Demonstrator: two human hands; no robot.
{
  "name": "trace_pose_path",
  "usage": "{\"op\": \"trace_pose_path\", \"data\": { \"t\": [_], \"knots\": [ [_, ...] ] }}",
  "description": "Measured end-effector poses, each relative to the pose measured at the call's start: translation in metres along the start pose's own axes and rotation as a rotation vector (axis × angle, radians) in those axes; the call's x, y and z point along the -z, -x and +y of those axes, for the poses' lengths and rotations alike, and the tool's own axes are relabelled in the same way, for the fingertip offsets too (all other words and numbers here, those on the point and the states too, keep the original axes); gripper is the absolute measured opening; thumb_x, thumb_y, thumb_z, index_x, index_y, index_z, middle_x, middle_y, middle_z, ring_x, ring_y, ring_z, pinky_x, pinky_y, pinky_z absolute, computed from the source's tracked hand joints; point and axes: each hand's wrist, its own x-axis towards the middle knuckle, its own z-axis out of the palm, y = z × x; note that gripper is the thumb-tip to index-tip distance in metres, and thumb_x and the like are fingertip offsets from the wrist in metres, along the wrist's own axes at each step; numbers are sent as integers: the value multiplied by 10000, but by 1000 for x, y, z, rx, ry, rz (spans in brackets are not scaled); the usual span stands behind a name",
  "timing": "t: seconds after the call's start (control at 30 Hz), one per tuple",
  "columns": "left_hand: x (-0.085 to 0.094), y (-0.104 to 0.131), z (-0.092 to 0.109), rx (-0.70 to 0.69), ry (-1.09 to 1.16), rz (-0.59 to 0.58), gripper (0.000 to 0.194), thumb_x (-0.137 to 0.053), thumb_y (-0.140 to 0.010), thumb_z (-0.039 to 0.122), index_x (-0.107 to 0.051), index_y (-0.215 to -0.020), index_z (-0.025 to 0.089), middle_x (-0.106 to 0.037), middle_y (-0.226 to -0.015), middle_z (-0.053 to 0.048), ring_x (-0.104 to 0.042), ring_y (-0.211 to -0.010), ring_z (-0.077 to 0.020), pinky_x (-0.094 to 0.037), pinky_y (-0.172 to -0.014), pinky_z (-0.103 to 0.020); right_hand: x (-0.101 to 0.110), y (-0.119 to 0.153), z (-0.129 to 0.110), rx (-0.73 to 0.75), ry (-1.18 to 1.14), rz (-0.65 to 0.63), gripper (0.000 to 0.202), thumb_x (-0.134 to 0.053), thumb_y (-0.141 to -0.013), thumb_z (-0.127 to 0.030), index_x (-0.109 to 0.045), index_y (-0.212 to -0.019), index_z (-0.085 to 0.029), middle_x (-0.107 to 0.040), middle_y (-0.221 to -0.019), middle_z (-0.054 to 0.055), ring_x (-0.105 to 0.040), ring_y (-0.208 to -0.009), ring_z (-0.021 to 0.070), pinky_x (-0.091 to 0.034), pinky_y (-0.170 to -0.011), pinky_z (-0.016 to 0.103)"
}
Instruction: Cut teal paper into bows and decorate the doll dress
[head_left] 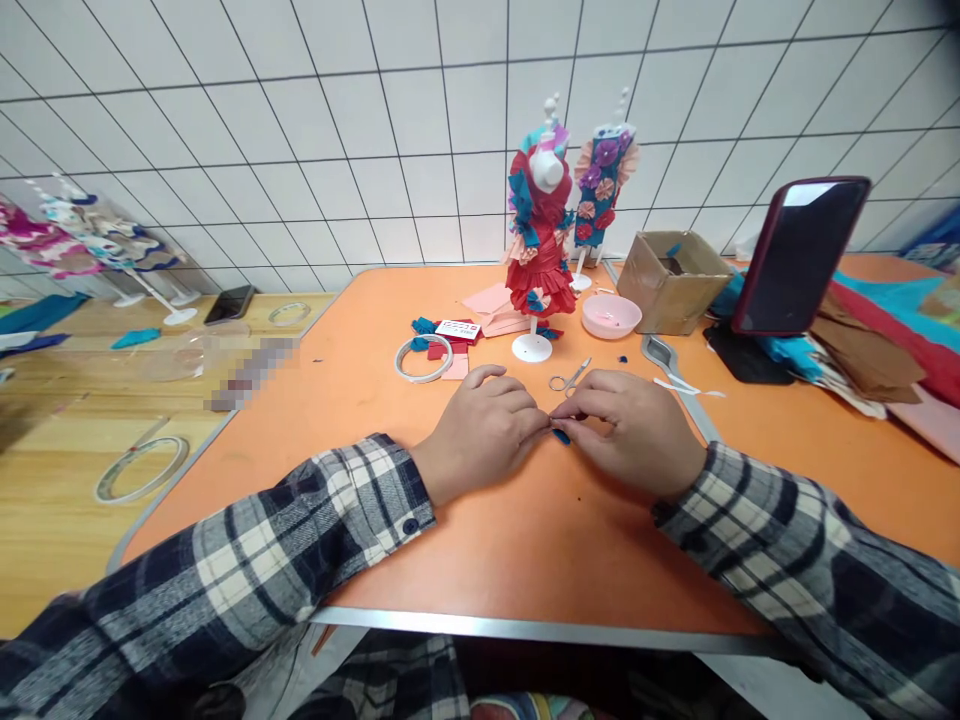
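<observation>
My left hand [480, 430] and my right hand [637, 430] rest on the orange table [450, 530], fingertips meeting over a small blue paper piece [561, 436] pinched between them. Small scissors [570, 378] lie just beyond my hands. Farther back stands a little mannequin in a red paper dress [538, 250] with blue and pink trim, and behind it a second mannequin in a blue flowered dress [602, 185].
A tape ring [424, 358] and paper scraps [480, 312] lie left of the red dress. A pink bowl [611, 315], a cardboard box [671, 268], a propped phone [799, 255] and coloured paper sheets [885, 340] sit to the right. Another tape roll [141, 468] lies on the wooden table at left.
</observation>
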Motion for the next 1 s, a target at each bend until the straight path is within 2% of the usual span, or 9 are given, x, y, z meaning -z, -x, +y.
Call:
{"op": "trace_pose_path", "data": {
  "t": [0.13, 0.23, 0.3, 0.4, 0.57, 0.63, 0.77, 0.87, 1.0],
  "knots": [
    [0, -2, 3, 18, 34, -16, 250, -497, -919, 259, -712, -813, 185, -710, -764, -37, -628, -800, -184, -374, -929, -408, 2, 1, -5, 45, 105, 17, 170, -576, -866, -256, -731, -809, -214, -663, -802, 37, -580, -748, 167, -378, -635, 287],
    [-1, -3, 3, 204, 237, -52, 176, -564, -861, 244, -724, -817, 187, -729, -766, -35, -638, -752, -190, -445, -776, -355, 2, 3, -9, 126, 211, 23, 211, -545, -901, -275, -724, -809, -211, -655, -769, 32, -558, -734, 167, -355, -628, 304],
    [-2, -5, 2, 423, 481, -57, 146, -596, -825, 243, -726, -797, 184, -739, -778, -28, -649, -736, -186, -469, -693, -316, 2, 4, -12, 184, 296, 30, 230, -523, -915, -261, -711, -794, -206, -646, -747, 32, -540, -712, 165, -333, -612, 317],
    [-5, -5, 2, 693, 905, -21, 116, -644, -777, 255, -719, -766, 166, -738, -782, -26, -659, -741, -176, -499, -694, -293, 2, 7, -17, 236, 416, 60, 251, -508, -922, -228, -679, -739, -206, -628, -699, 28, -504, -645, 156, -285, -569, 335],
    [-8, -1, 9, 837, 1566, 104, 159, -713, -733, 283, -707, -792, 136, -725, -810, -46, -655, -793, -169, -509, -796, -319, 4, 11, -24, 251, 393, 124, 167, -531, -914, -208, -694, -886, -235, -668, -738, 31, -532, -632, 152, -284, -548, 331],
    [-7, 1, 11, 846, 1696, 135, 158, -730, -725, 279, -697, -783, 136, -711, -799, -41, -646, -788, -158, -507, -817, -324, 4, 10, -23, 166, 293, 160, 151, -551, -900, -211, -698, -905, -242, -682, -767, 31, -564, -660, 151, -324, -556, 312],
    [-6, 2, 7, 836, 1726, 146, 183, -762, -706, 289, -690, -791, 144, -687, -768, -22, -626, -763, -140, -496, -826, -320, -1, 4, -17, -146, -74, 210, 146, -582, -856, -234, -691, -764, -209, -650, -729, 39, -552, -608, 135, -390, -537, 268],
    [-6, 2, 4, 846, 1676, 155, 200, -757, -710, 302, -682, -795, 138, -670, -759, -14, -607, -745, -129, -485, -781, -290, -5, 0, -12, -342, -383, 80, 137, -587, -825, -262, -709, -852, -205, -649, -771, 47, -561, -620, 143, -432, -529, 260],
    [-7, 1, 4, 853, 1462, 135, 200, -725, -740, 323, -670, -785, 136, -652, -749, -3, -575, -717, -118, -456, -706, -253, -9, -1, -15, -626, -796, -99, 297, -616, -803, -421, -665, -972, -183, -614, -751, 28, -518, -514, 118, -433, -434, 249]
  ]
}}
